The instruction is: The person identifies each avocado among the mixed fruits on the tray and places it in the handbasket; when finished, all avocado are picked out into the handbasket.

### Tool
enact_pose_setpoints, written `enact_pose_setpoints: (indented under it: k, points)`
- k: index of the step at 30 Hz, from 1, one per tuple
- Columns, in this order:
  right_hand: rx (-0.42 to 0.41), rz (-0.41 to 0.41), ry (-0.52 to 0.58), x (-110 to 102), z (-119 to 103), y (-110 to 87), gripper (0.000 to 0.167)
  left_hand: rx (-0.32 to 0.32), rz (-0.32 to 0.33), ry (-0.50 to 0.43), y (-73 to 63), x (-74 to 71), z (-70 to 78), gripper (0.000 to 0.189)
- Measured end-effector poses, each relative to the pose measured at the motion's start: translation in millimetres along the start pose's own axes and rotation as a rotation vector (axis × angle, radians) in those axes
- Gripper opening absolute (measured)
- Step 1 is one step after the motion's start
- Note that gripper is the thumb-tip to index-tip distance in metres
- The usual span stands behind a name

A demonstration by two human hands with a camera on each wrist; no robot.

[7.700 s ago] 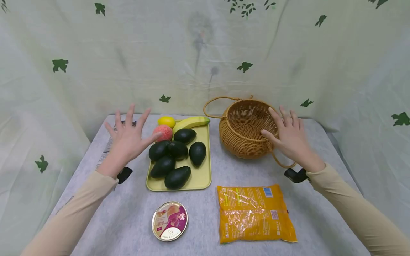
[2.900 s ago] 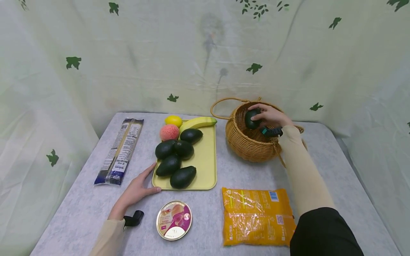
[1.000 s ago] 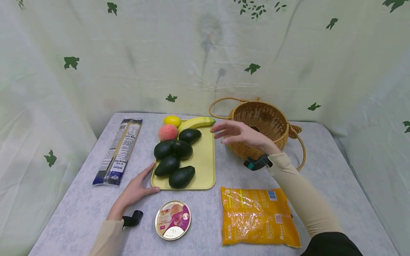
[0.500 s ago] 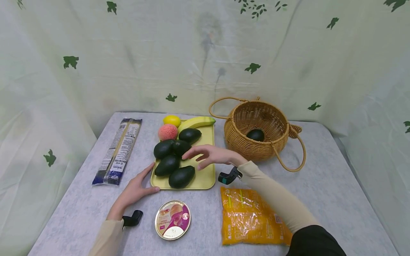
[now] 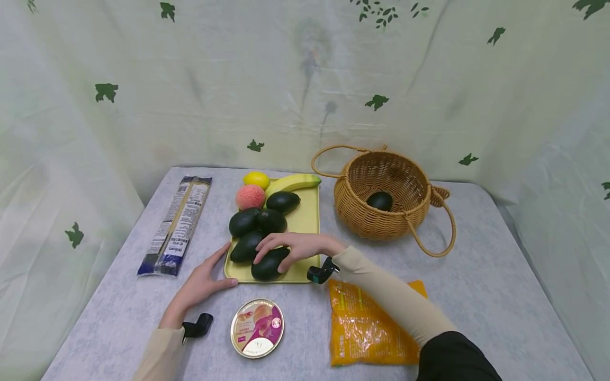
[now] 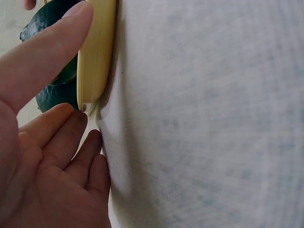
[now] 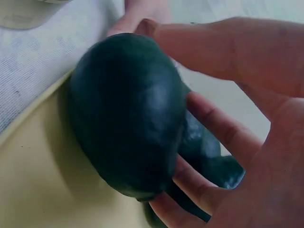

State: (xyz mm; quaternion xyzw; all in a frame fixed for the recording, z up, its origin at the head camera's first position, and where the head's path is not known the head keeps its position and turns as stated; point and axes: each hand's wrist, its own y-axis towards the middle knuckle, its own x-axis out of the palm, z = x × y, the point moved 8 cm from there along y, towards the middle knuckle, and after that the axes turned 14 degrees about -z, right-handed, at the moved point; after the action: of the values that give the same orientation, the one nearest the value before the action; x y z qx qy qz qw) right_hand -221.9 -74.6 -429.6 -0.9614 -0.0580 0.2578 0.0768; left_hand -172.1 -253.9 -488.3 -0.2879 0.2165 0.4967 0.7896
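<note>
"Since you can see both hands, what does the right grip (image 5: 300, 246) have?"

"An avocado (image 5: 266, 267), dark green. Its thumb lies against one end and the fingers curl along the side, so it is spread only as wide as the fruit."

"Where is that avocado?"

"Over the near end of the yellow tray (image 5: 307, 217); whether it touches the tray, I can't tell."

"And the left grip (image 5: 202, 283)?"

"Spread wide, holding nothing, with the thumb and fingers at the tray's near left corner."

"What else is on the tray?"

"Four other avocados (image 5: 244, 223), then a pink ball-like fruit (image 5: 250, 197), a lemon (image 5: 256, 179) and a banana (image 5: 293, 183) at the far end."

"And the wicker basket (image 5: 371, 226)?"

"It stands to the right of the tray, with a single dark green fruit (image 5: 380, 200) inside."

"Anything nearer on the tabletop (image 5: 500, 286)?"

"A round tin (image 5: 257, 328) in front of the tray, and an orange packet (image 5: 362, 333) partly under the right sleeve (image 5: 391, 304)."
</note>
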Motion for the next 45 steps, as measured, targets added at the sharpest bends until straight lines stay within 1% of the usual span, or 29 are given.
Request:
enact_pose_setpoints:
  k: [4, 6, 8, 11, 14, 17, 22, 24, 26, 30, 34, 39, 42, 45]
  points:
    - [0.071, -0.015, -0.13, 8, 1, 3.9, 0.047, -0.001, -0.001, -0.002, 0.0, -0.2, 0.5, 0.092]
    - [0.101, -0.004, -0.158, 10, 2, 3.6, 0.047, -0.002, -0.001, -0.007, -0.1, -0.1, 0.6, 0.092]
    - [0.126, 0.018, -0.157, 10, 3, 1.8, 0.047, -0.003, -0.002, -0.012, -0.1, 0.2, 0.6, 0.092]
    - [0.168, 0.06, -0.113, 8, 8, -3.0, 0.047, 0.001, 0.002, -0.015, -0.2, 0.4, 0.6, 0.092]
    - [0.185, 0.085, -0.077, 7, 13, -8.3, 0.047, 0.007, 0.008, -0.012, -0.2, 0.2, 0.4, 0.091]
    - [0.17, 0.092, -0.003, 7, 18, -14.0, 0.045, 0.014, 0.012, -0.013, 0.0, 0.1, 0.0, 0.091]
    - [0.101, 0.116, 0.165, -1, 24, -30.7, 0.042, 0.022, 0.012, -0.022, 0.6, 0.6, -0.9, 0.091]
    - [0.087, 0.141, 0.217, -8, 24, -40.9, 0.042, 0.018, 0.012, -0.02, 0.4, 0.8, -1.4, 0.092]
    - [0.091, 0.175, 0.257, -16, 24, -52.8, 0.043, 0.014, 0.011, -0.015, 0.1, 1.0, -1.9, 0.092]
    - [0.11, 0.26, 0.295, -32, 20, -77.0, 0.045, 0.015, 0.012, -0.014, 0.0, 1.1, -1.7, 0.091]
    - [0.081, 0.36, 0.336, -50, 9, -103.9, 0.047, 0.017, 0.012, -0.016, 0.0, 1.3, -0.7, 0.092]
    - [0.029, 0.503, 0.407, -75, -8, -147.1, 0.047, 0.008, 0.007, -0.023, -0.1, 1.8, -0.6, 0.092]
    - [0.045, 0.61, 0.417, -89, -15, -178.4, 0.047, 0.002, 0.006, -0.024, -0.3, 1.7, -1.0, 0.092]
    - [0.09, 0.707, 0.424, -100, -17, -210.0, 0.046, 0.0, 0.006, -0.023, -0.6, 1.5, -1.1, 0.092]
